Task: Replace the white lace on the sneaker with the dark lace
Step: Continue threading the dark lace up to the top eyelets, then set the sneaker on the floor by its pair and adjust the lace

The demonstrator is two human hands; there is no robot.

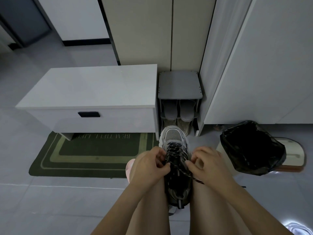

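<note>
Grey glossy tiles cover the floor, seen from above by a seated person with bare legs. Tall cream cupboard doors, flat and smooth, rise at the back. In front of them stands a low white chest, box-shaped, with one drawer and a small black recessed handle. A dark green rectangular mat with paler border stripes lies partly under the chest. On the right sits a bin lined with a crinkled, shiny black plastic bag. Between chest and cupboard is a narrow grey shoe rack with a flat top, holding soft grey slippers on its shelf.

The sneaker is wedged between the person's knees, toe pointing away towards the rack. Its rounded toe is pale with grey mesh. The body nearer the viewer is darker.

The left hand rests against the sneaker's left side, fingers curled, thumb and forefinger pinching a strand. The right hand mirrors it on the right side, thumb and forefinger pinching, other fingers bent.

The dark lace, a round speckled cord, crisscrosses the front eyelets. One loose end trails across the right thigh.
</note>
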